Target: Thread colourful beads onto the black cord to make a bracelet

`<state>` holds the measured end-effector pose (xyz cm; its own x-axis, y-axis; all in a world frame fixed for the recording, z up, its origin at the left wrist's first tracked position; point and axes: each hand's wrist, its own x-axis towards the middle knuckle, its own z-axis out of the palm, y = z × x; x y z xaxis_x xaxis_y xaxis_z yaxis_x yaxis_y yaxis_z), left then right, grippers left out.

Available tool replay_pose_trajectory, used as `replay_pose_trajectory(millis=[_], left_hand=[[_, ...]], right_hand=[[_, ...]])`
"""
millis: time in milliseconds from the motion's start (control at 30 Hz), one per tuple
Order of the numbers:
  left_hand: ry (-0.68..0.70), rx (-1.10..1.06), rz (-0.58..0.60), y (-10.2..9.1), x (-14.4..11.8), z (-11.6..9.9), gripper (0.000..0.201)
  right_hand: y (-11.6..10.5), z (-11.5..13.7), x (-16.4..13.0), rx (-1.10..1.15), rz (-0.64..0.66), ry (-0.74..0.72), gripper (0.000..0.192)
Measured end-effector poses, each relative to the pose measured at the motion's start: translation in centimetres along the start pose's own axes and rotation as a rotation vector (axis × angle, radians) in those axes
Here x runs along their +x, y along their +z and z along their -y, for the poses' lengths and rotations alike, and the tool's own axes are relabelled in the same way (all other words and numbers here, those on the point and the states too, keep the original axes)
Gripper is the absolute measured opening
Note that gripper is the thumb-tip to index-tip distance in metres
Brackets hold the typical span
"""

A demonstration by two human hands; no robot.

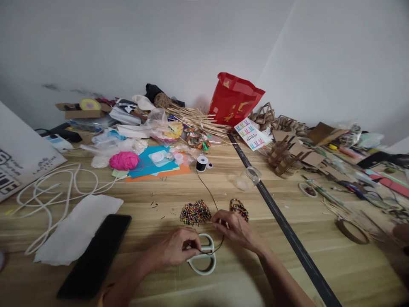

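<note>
A thin black cord (207, 187) runs from a spool of black cord (201, 163) toward me and curves down to my left hand. My left hand (180, 246) pinches the cord's near part, just over the scissors. White-handled scissors (204, 268) lie on the table beneath the cord, their blades hidden under my left hand. The closed fingertips of my right hand (231, 226) are at the right edge of a pile of multicoloured beads (194, 213); what they pinch is too small to make out. Behind that hand lies a ring of strung beads (239, 208).
On the left are a black phone (96, 256), white paper (78, 228) and a coiled white cable (47, 200). Pink yarn (124, 161), coloured paper, sticks and a red bag (234, 100) crowd the back. A clear round container (253, 175) stands near a dark strip (287, 230); small wooden items fill the right.
</note>
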<state>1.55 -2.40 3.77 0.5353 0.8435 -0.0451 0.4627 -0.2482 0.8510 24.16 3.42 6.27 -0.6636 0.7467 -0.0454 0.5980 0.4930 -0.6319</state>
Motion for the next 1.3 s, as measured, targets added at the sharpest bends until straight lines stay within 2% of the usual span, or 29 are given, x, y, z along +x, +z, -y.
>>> replay_pose_trajectory(millis=[167,233,333,633,767,833,900,1033,1300], left_hand=[[-0.029,-0.048,-0.074,0.3,0.5,0.6,0.013],[-0.036,-0.038,-0.119,0.4,0.6,0.9,0.013],[-0.057,-0.022,-0.165,0.3,0.8,1.1,0.011],[-0.064,-0.028,-0.289,-0.8,1.0,1.9,0.012],[-0.094,-0.019,-0.255,-0.7,1.0,2.0,0.013],[-0.123,0.001,-0.214,-0.3,1.0,1.9,0.013],[-0.124,0.028,-0.192,0.1,1.0,1.8,0.013],[-0.112,0.082,-0.173,0.7,1.1,1.6,0.011],[-0.095,0.071,-0.218,0.9,1.2,1.5,0.011]], right_hand=[[2.0,1.1,-0.5,0.185,0.043,-0.031,0.024],[2.9,1.6,-0.7,0.219,0.081,-0.063,0.021],[3.8,1.7,-0.7,0.210,0.040,-0.092,0.015],[3.5,0.3,-0.7,0.195,-0.017,-0.073,0.022],[3.0,0.3,-0.8,0.162,-0.049,-0.083,0.013],[3.0,0.5,-0.7,0.154,-0.101,-0.067,0.021],[3.5,0.7,-0.6,0.175,-0.129,-0.069,0.027],[5.2,1.0,-0.3,0.221,-0.149,-0.138,0.007],[6.9,0.7,-0.1,0.244,-0.239,-0.139,0.006]])
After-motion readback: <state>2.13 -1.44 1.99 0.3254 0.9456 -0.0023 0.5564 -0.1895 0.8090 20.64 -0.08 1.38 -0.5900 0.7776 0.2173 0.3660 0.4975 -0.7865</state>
